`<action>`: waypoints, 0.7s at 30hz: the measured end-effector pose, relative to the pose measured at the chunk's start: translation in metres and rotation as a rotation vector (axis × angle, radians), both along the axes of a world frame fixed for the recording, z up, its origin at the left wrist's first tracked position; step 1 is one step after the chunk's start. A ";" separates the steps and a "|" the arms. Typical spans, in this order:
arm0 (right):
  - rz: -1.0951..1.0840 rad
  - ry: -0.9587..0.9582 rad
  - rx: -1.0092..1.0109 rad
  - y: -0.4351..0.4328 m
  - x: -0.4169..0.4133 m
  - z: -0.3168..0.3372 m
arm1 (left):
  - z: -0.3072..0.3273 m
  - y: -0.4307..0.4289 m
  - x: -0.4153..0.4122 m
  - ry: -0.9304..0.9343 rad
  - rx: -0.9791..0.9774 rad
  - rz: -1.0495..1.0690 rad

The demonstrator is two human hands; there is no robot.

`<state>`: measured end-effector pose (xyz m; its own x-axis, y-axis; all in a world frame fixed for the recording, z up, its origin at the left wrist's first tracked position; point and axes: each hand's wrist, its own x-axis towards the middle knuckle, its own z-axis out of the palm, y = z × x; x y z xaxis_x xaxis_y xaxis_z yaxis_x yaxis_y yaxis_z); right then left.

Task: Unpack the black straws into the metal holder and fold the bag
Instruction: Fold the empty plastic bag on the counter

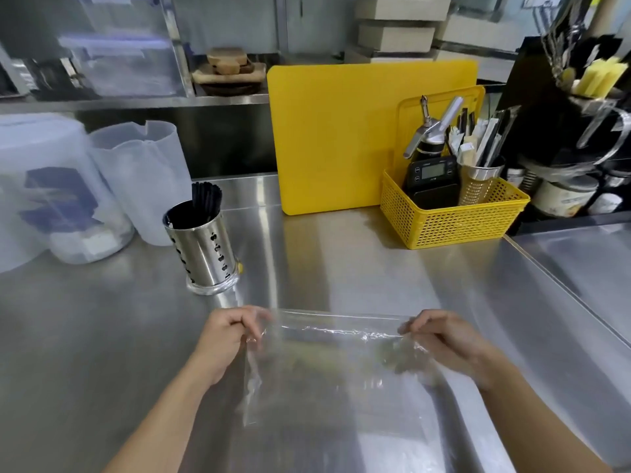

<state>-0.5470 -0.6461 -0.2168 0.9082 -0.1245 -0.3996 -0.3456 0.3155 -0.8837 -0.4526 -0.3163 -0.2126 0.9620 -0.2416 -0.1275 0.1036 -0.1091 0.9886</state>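
Observation:
The black straws [206,203] stand in the perforated metal holder [204,249] at the left middle of the steel counter. A clear, empty plastic bag [336,367] lies spread flat on the counter in front of me. My left hand [227,339] pinches the bag's far left corner. My right hand [444,339] pinches its far right corner. The far edge of the bag is stretched between the two hands, with a fold line running just below it.
Translucent plastic jugs [143,179] stand left of the holder. A yellow cutting board [341,131] leans against the back wall, with a yellow basket [454,216] of tools and a timer beside it. A counter seam [563,295] runs diagonally on the right.

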 end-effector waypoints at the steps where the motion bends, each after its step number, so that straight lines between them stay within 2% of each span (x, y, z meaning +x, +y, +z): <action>1: -0.004 0.012 -0.025 -0.001 0.002 -0.003 | 0.000 0.000 0.000 -0.010 0.009 0.004; 3: 0.034 0.036 -0.117 -0.002 0.004 -0.005 | 0.001 0.001 -0.001 -0.026 0.034 0.001; 6: 0.110 0.027 -0.382 0.000 0.005 0.001 | 0.005 0.005 -0.001 -0.068 0.093 0.005; 12: -0.024 -0.166 -0.879 0.006 0.024 0.015 | 0.034 -0.003 -0.008 -0.185 0.116 -0.132; 13: 0.013 -0.212 -0.880 0.008 0.027 0.021 | 0.040 -0.007 -0.009 -0.220 0.136 -0.184; 15: 0.233 -0.268 -0.773 0.020 0.031 0.040 | 0.053 -0.012 -0.009 -0.275 0.166 -0.294; 18: 0.598 -0.210 -0.739 0.043 0.042 0.059 | 0.074 -0.017 -0.007 -0.319 0.201 -0.448; 21: 0.759 -0.195 -0.680 0.063 0.049 0.064 | 0.091 -0.019 -0.006 -0.337 0.170 -0.469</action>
<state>-0.4976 -0.5833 -0.1532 0.8832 0.3629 -0.2970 -0.0776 -0.5115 -0.8558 -0.4584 -0.3351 -0.1219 0.7520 -0.6527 0.0923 -0.3099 -0.2265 0.9234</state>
